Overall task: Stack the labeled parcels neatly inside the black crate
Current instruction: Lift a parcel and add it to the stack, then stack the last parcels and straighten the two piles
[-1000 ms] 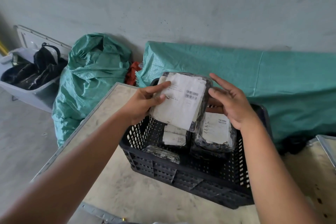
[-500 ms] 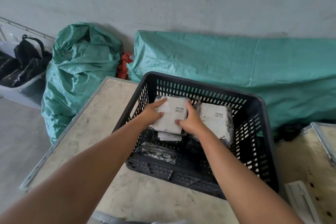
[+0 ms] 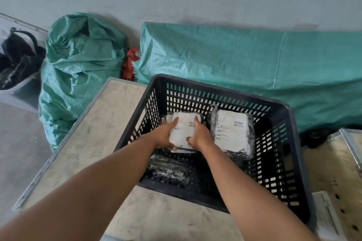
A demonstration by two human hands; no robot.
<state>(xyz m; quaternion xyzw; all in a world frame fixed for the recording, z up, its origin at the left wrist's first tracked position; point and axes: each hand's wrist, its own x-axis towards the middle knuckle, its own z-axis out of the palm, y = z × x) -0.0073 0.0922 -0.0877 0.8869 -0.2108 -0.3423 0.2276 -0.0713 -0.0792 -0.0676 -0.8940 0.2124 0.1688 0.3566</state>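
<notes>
The black slotted crate [image 3: 280, 111] stands on a pale table. Inside it, at the far left, a parcel with a white label [image 3: 184, 129] lies flat on a lower parcel. My left hand [image 3: 166, 135] grips its left edge and my right hand [image 3: 197, 135] grips its right edge, fingers over the label. To the right lies a second stack of labeled parcels [image 3: 231, 131] in dark plastic wrap. A dark unlabeled-looking parcel [image 3: 168, 170] lies at the crate's near left, partly behind my left forearm.
The table [image 3: 94, 135] has a metal edge on the left. Behind it are a stuffed green sack [image 3: 78, 64] and a green tarp-covered heap [image 3: 244, 58] against the wall. A grey bin with black bags [image 3: 17, 64] sits far left. White paper [image 3: 327, 215] lies right of the crate.
Both hands brought the labeled parcel down from above the crate rim into the far left of the crate, where it now lies flat on the stack.
</notes>
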